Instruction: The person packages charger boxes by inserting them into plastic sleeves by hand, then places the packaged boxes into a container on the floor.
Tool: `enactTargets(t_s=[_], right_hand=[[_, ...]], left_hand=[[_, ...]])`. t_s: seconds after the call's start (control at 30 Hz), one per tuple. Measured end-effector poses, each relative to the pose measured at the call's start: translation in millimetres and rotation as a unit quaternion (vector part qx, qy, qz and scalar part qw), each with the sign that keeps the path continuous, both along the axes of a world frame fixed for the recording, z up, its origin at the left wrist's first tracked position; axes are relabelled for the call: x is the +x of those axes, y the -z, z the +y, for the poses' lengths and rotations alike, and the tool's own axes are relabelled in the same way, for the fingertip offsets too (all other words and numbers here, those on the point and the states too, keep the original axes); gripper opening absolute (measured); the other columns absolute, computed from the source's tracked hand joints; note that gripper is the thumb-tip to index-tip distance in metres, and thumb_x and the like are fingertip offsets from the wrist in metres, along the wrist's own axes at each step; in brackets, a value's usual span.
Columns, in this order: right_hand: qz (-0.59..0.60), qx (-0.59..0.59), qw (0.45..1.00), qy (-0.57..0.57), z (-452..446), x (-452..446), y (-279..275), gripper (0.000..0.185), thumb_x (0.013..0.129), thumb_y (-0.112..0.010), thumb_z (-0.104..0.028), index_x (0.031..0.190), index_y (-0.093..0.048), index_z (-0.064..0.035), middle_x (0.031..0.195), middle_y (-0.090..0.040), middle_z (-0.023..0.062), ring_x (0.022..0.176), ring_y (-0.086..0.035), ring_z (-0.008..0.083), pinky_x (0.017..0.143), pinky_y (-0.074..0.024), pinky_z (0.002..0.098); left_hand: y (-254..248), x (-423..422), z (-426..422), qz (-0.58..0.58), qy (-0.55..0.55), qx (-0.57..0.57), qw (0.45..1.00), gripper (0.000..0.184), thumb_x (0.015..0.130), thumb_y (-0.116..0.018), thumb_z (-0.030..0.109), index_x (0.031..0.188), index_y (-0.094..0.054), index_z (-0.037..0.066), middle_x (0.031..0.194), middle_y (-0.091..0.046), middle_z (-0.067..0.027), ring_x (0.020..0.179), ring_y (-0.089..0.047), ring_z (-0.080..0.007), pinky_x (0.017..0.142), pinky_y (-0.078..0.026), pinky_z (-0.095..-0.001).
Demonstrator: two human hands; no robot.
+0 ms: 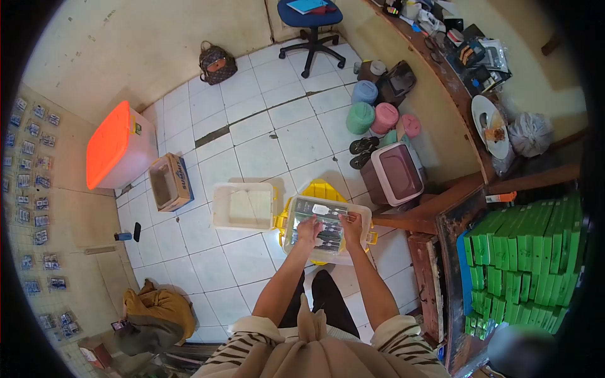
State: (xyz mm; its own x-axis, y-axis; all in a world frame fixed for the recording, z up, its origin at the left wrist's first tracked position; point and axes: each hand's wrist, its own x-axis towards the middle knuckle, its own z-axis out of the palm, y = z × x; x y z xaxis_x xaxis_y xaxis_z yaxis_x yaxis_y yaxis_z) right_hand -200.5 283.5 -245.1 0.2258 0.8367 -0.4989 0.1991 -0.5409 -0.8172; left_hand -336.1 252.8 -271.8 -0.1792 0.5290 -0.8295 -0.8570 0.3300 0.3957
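Observation:
A clear plastic box (pixel 338 257) with yellow clips stands in front of me, flat dark packages (pixel 328 242) with white printing or parts in it. My left hand (pixel 307 232) has its fingers closed at the left side of a flat dark package (pixel 321 209), which shows a white shape. My right hand (pixel 351 228) pinches the right edge of that package. What exactly the packages contain is too small to tell. Under the box a yellow lid (pixel 321 188) shows. Left of it sits another clear box (pixel 244 186) with a yellow clip.
Left on the tiled floor are an open carton (pixel 165 183), an orange-lidded bin (pixel 108 145) and a phone (pixel 137 232). A purple bin (pixel 397 173), sandals (pixel 363 151) and colored canisters (pixel 360 118) are at right. Green boxes (pixel 523 258) fill a shelf; a swivel chair (pixel 310 19) stands behind.

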Motion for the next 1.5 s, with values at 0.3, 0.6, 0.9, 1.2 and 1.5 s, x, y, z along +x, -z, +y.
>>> enactTargets(t_s=[0.3, 0.6, 0.9, 1.2, 1.5], right_hand=[[-0.198, 0.128, 0.972, -0.003, -6, -11, 18, 0.043, 0.069, -0.073, -0.024, 0.098, -0.049, -0.0031, 0.090, -0.055, 0.0103, 0.083, -0.055, 0.0243, 0.074, -0.0445, 0.0354], [-0.205, 0.111, 0.968, -0.091, -2, 2, 27, 0.036, 0.077, -0.065, -0.028, 0.099, -0.051, -0.0027, 0.089, -0.053, 0.0136, 0.083, -0.053, 0.0266, 0.075, -0.0425, 0.0361], [0.006, 0.261, 0.952, -0.160, -69, 73, -86, 0.019, 0.089, -0.046, -0.013, 0.099, -0.055, 0.0001, 0.091, -0.054, 0.0130, 0.084, -0.054, 0.0259, 0.075, -0.0429, 0.0339], [-0.116, 0.094, 0.987, -0.060, -301, 165, -43, 0.015, 0.086, -0.042, -0.005, 0.088, -0.057, -0.0032, 0.067, -0.059, 0.0059, 0.060, -0.058, 0.0136, 0.057, -0.0457, 0.0280], [-0.117, -0.180, 0.953, 0.214, -561, 187, 30, 0.021, 0.083, -0.049, -0.019, 0.087, -0.061, -0.0022, 0.070, -0.063, 0.0101, 0.059, -0.062, 0.0161, 0.054, -0.0500, 0.0284]], left_hand=[[-28, 32, -6, 0.308, -0.101, 0.019, 0.946, 0.028, 0.083, -0.057, 0.006, 0.108, -0.045, 0.003, 0.112, -0.039, -0.0102, 0.094, -0.050, -0.0182, 0.078, -0.048, -0.0294], [-19, 14, -24, 0.242, 0.078, 0.073, 0.965, 0.038, 0.086, -0.053, 0.012, 0.122, -0.042, 0.007, 0.116, -0.042, -0.0069, 0.101, -0.048, -0.0192, 0.092, -0.037, -0.0299], [-104, -5, -90, 0.503, 0.158, 0.192, 0.828, 0.022, 0.086, -0.052, 0.009, 0.108, -0.051, 0.005, 0.104, -0.051, -0.0062, 0.092, -0.052, -0.0150, 0.074, -0.046, -0.0289], [-9, -28, -220, 0.573, 0.498, 0.388, 0.523, 0.015, 0.084, -0.050, 0.014, 0.093, -0.059, 0.007, 0.086, -0.054, -0.0166, 0.079, -0.053, -0.0311, 0.073, -0.045, -0.0378], [58, -7, -241, 0.366, 0.847, 0.195, 0.332, 0.033, 0.078, -0.056, 0.036, 0.101, -0.060, 0.012, 0.094, -0.063, -0.0132, 0.089, -0.060, -0.0281, 0.078, -0.047, -0.0365]])
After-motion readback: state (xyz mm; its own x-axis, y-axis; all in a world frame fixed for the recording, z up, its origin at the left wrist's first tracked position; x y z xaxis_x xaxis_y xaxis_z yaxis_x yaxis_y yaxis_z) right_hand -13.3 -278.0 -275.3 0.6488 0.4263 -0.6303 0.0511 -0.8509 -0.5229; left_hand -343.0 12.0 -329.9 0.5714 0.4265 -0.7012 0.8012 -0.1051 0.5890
